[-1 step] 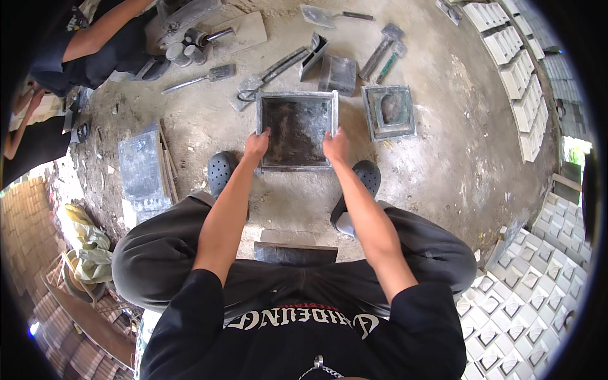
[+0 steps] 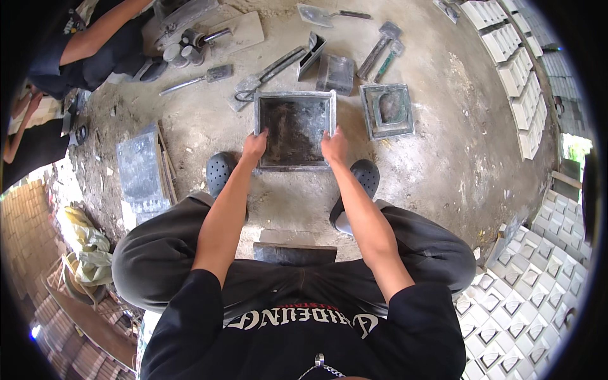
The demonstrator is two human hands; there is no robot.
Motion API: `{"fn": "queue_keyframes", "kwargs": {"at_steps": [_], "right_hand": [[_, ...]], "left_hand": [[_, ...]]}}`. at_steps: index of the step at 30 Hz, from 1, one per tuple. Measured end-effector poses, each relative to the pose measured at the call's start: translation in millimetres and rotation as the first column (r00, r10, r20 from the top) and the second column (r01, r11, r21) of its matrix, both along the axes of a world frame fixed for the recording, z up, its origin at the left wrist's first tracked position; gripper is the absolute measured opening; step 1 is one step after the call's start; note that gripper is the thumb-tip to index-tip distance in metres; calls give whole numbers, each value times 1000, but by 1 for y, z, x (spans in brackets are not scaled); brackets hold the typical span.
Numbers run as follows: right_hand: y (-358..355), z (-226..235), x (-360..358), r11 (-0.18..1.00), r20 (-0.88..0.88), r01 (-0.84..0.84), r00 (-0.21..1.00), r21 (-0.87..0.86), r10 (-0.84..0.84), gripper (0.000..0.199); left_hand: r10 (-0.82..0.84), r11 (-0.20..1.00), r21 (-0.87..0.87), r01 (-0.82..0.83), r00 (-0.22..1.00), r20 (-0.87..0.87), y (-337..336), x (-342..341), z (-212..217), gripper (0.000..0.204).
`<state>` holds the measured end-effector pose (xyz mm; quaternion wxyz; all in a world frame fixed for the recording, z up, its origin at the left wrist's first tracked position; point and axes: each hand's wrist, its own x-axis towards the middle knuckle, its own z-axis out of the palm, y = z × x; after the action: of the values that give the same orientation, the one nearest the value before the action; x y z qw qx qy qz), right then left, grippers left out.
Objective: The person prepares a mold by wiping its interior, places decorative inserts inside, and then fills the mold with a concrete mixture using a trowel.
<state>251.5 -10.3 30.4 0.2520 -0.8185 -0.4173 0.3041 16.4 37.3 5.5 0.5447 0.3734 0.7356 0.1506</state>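
Observation:
My left hand [image 2: 255,145] grips the left wall of a square, shallow metal mould box [image 2: 295,94] in front of me. Its right wall is in my right hand [image 2: 334,144]. Both thumbs lie on the inner side of the walls, while the other fingers are mostly hidden outside. Dark and stained within, the box faces me with its open side, above the floor between my shoes. To its right lies a smaller square mould frame [image 2: 363,111] with a rounded opening inside. Just beyond the box are a grey block-like metal piece [image 2: 335,74] and an angled metal piece [image 2: 311,56].
Trowels [image 2: 218,72] and long-handled tools [image 2: 380,50] lie on the floor ahead. Flat boards [image 2: 140,166] are stacked at left. Another person's arm [image 2: 104,35] works at far left. White cast blocks [image 2: 519,76] line the right side, and patterned tiles [image 2: 525,285] lie nearer.

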Motion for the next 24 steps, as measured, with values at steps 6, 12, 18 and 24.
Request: {"fn": "queue_keyframes", "kwargs": {"at_steps": [6,12,18,24], "right_hand": [[-3,-11,7,998,32,-17,999,57,15,36],[7,5,13,996,-77,-79,994,-45,76,48],[-20,4,33,974,227,-143,968,173,102,61],[-36,38,-59,579,482,-727,683,369,549,35]], "left_hand": [[20,1000,6,-19,998,-56,-3,10,-5,65],[-38,997,70,37,999,9,-2,-13,4,85],[570,797,436,-417,759,-316,-62,-8,6,56],[954,298,-419,-858,258,151,-86,-50,-36,34]]}}
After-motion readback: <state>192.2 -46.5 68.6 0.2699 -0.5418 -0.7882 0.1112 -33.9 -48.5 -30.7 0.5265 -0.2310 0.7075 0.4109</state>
